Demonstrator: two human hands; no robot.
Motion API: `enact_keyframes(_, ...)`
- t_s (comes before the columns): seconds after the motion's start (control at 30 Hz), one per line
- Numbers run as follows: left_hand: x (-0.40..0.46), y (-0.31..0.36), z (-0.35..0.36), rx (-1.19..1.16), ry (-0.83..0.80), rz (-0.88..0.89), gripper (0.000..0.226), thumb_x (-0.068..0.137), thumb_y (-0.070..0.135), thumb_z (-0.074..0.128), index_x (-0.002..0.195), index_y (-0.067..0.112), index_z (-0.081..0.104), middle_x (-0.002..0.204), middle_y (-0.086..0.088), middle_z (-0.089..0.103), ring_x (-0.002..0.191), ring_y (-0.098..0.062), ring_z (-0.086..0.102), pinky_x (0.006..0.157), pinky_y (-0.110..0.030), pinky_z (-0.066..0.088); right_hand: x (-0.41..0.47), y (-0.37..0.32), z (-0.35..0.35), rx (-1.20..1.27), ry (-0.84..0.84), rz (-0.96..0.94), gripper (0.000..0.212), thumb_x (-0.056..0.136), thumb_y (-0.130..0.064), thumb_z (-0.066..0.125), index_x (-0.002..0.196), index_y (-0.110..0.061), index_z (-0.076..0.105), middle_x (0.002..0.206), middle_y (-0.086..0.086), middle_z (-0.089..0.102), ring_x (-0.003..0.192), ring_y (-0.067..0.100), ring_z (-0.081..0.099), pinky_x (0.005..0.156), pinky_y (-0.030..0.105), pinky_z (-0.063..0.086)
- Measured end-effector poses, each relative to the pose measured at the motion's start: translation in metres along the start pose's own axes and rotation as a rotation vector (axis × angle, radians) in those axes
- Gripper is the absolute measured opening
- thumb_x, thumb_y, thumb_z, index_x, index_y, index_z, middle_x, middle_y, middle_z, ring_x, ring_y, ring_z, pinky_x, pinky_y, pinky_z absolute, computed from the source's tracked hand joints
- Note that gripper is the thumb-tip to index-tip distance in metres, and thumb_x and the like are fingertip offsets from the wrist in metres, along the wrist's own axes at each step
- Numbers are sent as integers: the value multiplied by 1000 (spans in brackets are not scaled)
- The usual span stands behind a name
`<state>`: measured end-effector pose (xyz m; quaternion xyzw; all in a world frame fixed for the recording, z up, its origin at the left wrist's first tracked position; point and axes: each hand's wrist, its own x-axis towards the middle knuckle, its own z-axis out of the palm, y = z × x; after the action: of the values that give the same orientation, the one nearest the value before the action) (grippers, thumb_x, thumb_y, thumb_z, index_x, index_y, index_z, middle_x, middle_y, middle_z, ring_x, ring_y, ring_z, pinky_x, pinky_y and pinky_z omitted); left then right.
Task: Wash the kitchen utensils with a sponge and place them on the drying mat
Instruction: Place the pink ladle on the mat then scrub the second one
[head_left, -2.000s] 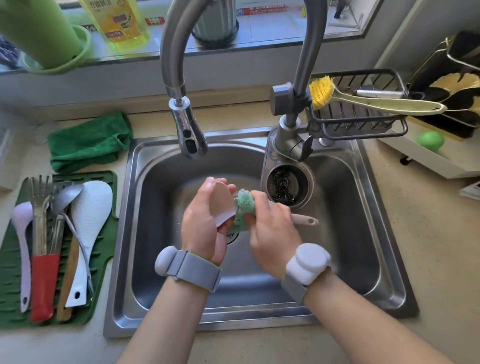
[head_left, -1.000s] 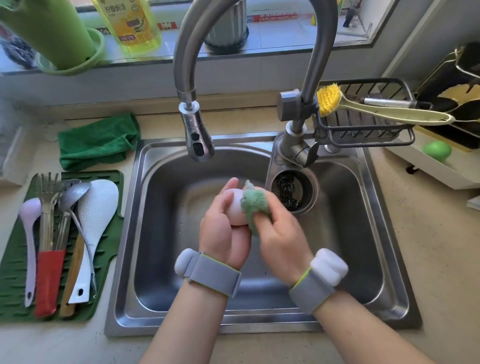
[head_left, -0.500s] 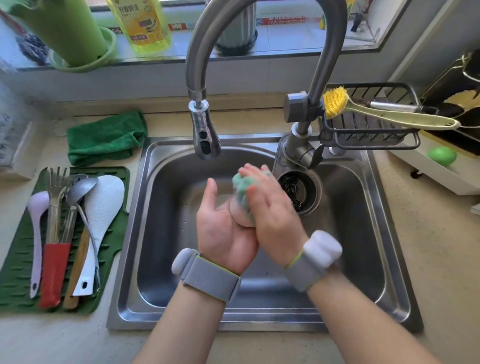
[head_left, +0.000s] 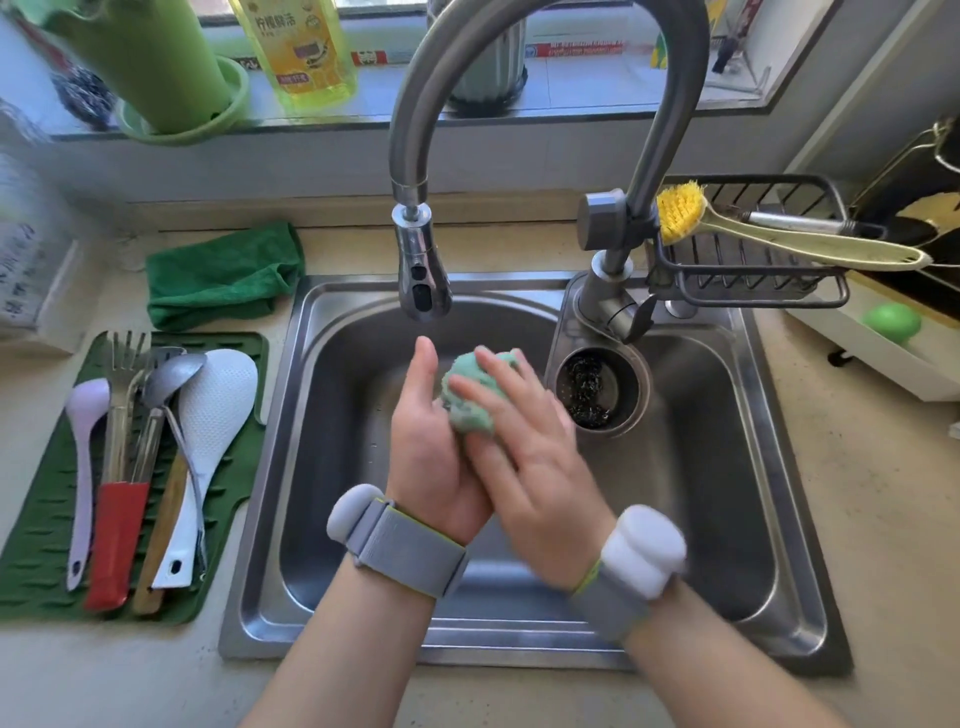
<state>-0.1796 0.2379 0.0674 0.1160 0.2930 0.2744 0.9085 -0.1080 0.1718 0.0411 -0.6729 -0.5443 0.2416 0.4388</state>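
Note:
Over the steel sink (head_left: 727, 519), my left hand (head_left: 431, 457) lies palm up, cupped around a pale spoon that is almost wholly hidden. My right hand (head_left: 530, 452) presses a green sponge (head_left: 467, 389) into that palm and is blurred from motion. No water runs from the faucet head (head_left: 421, 275) above them. Left of the sink, the green drying mat (head_left: 41, 545) holds a lilac spoon (head_left: 85, 415), a red-handled fork (head_left: 117, 540), a metal ladle (head_left: 171, 374), a white rice paddle (head_left: 218, 395) and a wooden-handled utensil (head_left: 163, 519).
A folded green cloth (head_left: 223, 275) lies behind the mat. A wire caddy (head_left: 753, 280) on the faucet carries a yellow brush (head_left: 779, 244). The strainer basket (head_left: 592, 389) sits just right of my hands. A dish soap bottle (head_left: 296, 47) stands on the sill.
The spoon's handle, sticking out to the right earlier, is hidden now. My right hand has slid the sponge over the spoon's bowl in my left palm. Both hands rose toward the faucet.

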Motion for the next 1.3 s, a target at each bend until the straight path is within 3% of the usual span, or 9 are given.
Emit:
enact_keyframes(0.13, -5, -2, 2, -20, -57, 36, 84, 91, 60, 38, 145, -3, 32, 147, -19, 40, 140, -29, 33, 121, -44, 15, 23, -6, -12, 199, 119, 187, 44, 96, -39, 32, 136, -27, 47, 148, -11, 38, 141, 4, 20, 115, 45, 20)
enact_keyframes(0.23, -3, 5, -1, -45, 16, 60, 83, 89, 62, 35, 141, -2, 40, 141, -17, 48, 136, -29, 42, 118, -44, 24, -7, -21, 1, 10, 57, -24, 42, 97, -31, 35, 137, -26, 45, 153, -6, 30, 144, 11, 15, 114, 49, 18)
enact_keyframes(0.4, 2, 5, -2, -109, 113, 124, 50, 89, 50, 45, 118, 12, 57, 140, -17, 52, 124, -27, 55, 103, -42, 44, 9, -2, -10, 52, 171, 76, 39, 95, -35, 40, 133, -32, 49, 143, -12, 46, 139, 6, 30, 108, 53, 28)
enact_keyframes(0.53, 4, 2, -3, -31, 193, 170, 23, 94, 29, 47, 107, 14, 59, 127, -13, 62, 121, -26, 57, 108, -42, 41, 0, 3, -3, 105, 239, 125, 32, 92, -33, 52, 122, -28, 61, 124, -11, 62, 119, 8, 54, 96, 46, 44)
enact_keyframes(0.67, 6, 11, -7, -48, 242, 216, 22, 99, 16, 42, 109, 8, 61, 126, -15, 64, 118, -25, 61, 107, -40, 41, -5, 15, -5, 123, 205, 295, 23, 87, -40, 57, 107, -31, 64, 95, -11, 70, 90, 9, 64, 81, 37, 51)
enact_keyframes(0.8, 4, 17, -10, -37, 231, 214, 23, 99, 14, 42, 111, 7, 61, 122, -16, 67, 114, -25, 64, 108, -41, 39, -7, 38, -11, -43, 92, 348, 23, 85, -48, 51, 104, -40, 60, 91, -13, 69, 88, 15, 64, 85, 44, 48)
enact_keyframes(0.97, 3, 16, -7, -186, 195, 236, 22, 99, 14, 41, 109, 7, 59, 114, -15, 70, 112, -27, 65, 99, -40, 47, 3, 9, 0, -74, 146, 194, 27, 92, -48, 40, 104, -36, 61, 89, -22, 59, 93, 9, 57, 88, 40, 37)
enact_keyframes(1.1, 3, 22, -12, -208, 209, 312, 22, 98, 13, 42, 108, 7, 60, 113, -15, 70, 111, -28, 66, 102, -43, 45, -2, 45, -14, -323, 44, 354, 46, 87, -58, 27, 90, -29, 62, 84, -19, 56, 104, 12, 51, 89, 35, 23)
enact_keyframes(1.3, 5, 13, -10, -325, 201, 274, 18, 96, 12, 44, 101, 6, 61, 103, -14, 71, 96, -27, 71, 90, -46, 54, -5, -9, 11, -257, 145, 163, 47, 97, -47, 20, 129, -33, 51, 127, -20, 54, 123, 1, 42, 107, 40, 16)
